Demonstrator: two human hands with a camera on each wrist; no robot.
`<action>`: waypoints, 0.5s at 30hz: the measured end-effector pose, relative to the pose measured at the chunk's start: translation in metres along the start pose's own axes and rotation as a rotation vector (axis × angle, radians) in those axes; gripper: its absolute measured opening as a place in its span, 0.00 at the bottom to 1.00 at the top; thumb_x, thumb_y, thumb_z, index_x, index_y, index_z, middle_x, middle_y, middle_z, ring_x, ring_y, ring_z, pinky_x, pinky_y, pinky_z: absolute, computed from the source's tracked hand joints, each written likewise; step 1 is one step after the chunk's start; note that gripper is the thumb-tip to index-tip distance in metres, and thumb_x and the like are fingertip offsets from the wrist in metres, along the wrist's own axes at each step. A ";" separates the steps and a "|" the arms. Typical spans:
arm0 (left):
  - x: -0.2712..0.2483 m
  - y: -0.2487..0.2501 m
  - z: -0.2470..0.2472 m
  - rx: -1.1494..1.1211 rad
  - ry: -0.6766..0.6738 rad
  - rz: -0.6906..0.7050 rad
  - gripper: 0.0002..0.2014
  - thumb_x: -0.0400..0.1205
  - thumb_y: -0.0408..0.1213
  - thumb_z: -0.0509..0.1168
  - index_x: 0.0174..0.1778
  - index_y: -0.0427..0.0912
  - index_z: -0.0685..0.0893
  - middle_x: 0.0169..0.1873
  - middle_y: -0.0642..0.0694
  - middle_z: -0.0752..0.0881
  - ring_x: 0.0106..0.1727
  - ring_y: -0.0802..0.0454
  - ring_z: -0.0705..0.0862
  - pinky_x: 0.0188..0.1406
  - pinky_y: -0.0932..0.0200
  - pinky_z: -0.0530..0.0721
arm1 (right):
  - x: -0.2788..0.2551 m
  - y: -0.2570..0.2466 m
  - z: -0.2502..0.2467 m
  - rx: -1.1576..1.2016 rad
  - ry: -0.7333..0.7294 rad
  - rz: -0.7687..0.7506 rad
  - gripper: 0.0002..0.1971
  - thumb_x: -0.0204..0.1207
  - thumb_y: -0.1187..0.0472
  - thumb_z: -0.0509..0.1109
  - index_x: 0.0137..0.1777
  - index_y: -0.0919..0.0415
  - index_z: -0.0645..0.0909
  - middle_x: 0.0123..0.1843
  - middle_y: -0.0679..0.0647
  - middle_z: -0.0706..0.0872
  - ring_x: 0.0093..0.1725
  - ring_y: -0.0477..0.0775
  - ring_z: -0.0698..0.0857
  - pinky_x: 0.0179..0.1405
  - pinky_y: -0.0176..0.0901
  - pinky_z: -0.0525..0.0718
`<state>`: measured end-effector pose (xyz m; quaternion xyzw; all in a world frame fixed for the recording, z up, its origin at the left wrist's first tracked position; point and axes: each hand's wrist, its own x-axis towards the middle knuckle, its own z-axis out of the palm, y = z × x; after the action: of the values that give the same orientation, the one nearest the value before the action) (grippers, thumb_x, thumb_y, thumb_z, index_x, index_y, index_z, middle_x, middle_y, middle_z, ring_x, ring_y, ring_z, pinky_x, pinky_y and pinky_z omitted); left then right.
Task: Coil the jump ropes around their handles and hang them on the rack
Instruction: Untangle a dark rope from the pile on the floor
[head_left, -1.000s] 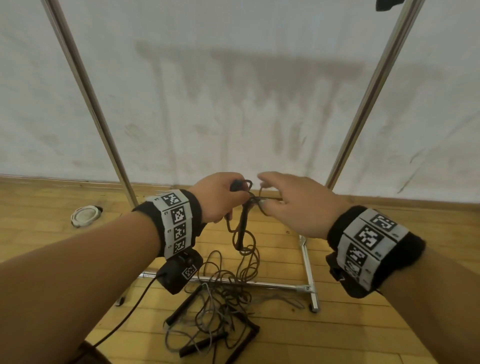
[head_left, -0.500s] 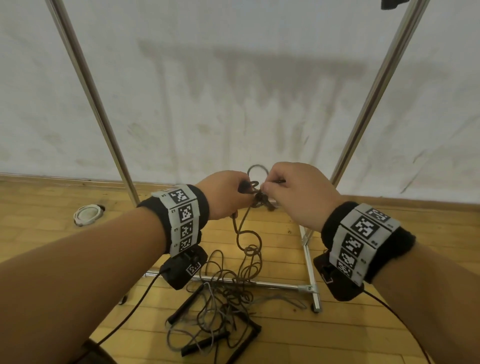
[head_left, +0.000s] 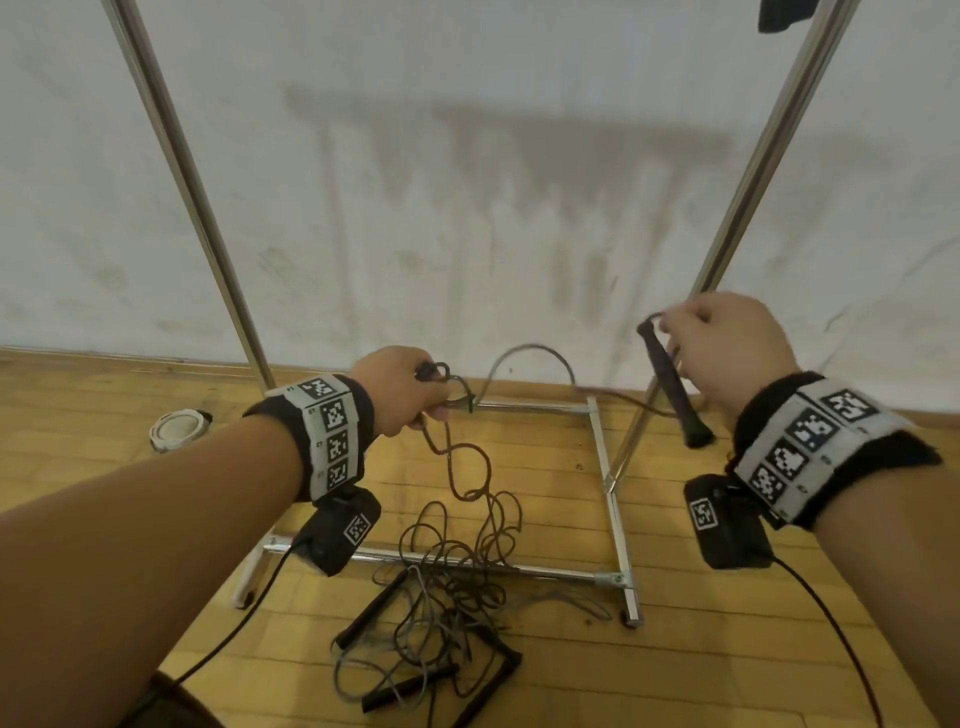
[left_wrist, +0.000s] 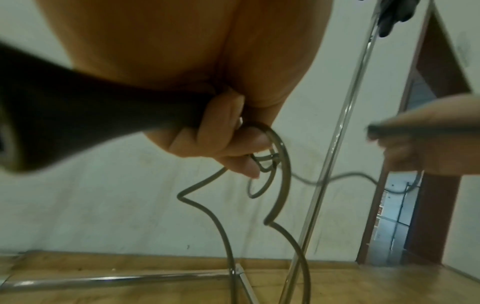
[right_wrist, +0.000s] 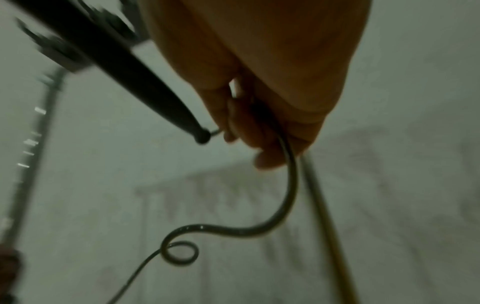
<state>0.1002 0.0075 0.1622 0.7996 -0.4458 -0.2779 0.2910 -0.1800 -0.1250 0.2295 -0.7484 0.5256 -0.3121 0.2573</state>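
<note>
Jump rope (head_left: 530, 358): one handle (left_wrist: 85, 105) gripped in the left hand (head_left: 400, 389), the other handle (head_left: 672, 384) dangling from the right hand (head_left: 727, 348), which pinches the cord beside it. Half a second ago both hands met at centre; they are now drawn well apart, stretching the cord between. Rope appears freed from the floor tangle (head_left: 447, 587) beneath the rack (head_left: 608, 499). Coiling not begun.

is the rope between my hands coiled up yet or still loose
Loose: the rope arcs slack between the left hand and right hand, unwound from either handle.
</note>
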 end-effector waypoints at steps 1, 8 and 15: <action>-0.001 0.001 0.000 -0.026 -0.001 0.014 0.04 0.88 0.42 0.71 0.50 0.47 0.85 0.37 0.52 0.95 0.27 0.59 0.87 0.17 0.64 0.75 | 0.006 0.014 0.001 -0.129 -0.066 0.048 0.13 0.86 0.57 0.64 0.61 0.61 0.87 0.56 0.61 0.90 0.54 0.65 0.88 0.57 0.56 0.85; -0.016 0.025 0.011 -0.105 -0.154 0.201 0.04 0.87 0.45 0.73 0.53 0.49 0.88 0.40 0.52 0.96 0.33 0.58 0.87 0.22 0.63 0.77 | -0.023 -0.004 0.026 -0.196 -0.477 -0.260 0.21 0.86 0.49 0.66 0.78 0.45 0.77 0.71 0.40 0.84 0.67 0.42 0.81 0.61 0.37 0.74; -0.024 0.041 0.018 -0.270 -0.281 0.252 0.07 0.87 0.35 0.73 0.58 0.48 0.91 0.46 0.47 0.95 0.37 0.56 0.89 0.27 0.62 0.79 | -0.046 -0.019 0.054 -0.021 -0.524 -0.227 0.09 0.86 0.47 0.68 0.61 0.46 0.83 0.42 0.44 0.94 0.45 0.41 0.91 0.49 0.48 0.86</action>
<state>0.0538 0.0070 0.1835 0.6450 -0.5369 -0.4051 0.3627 -0.1397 -0.0726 0.1983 -0.8602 0.3572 -0.1295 0.3401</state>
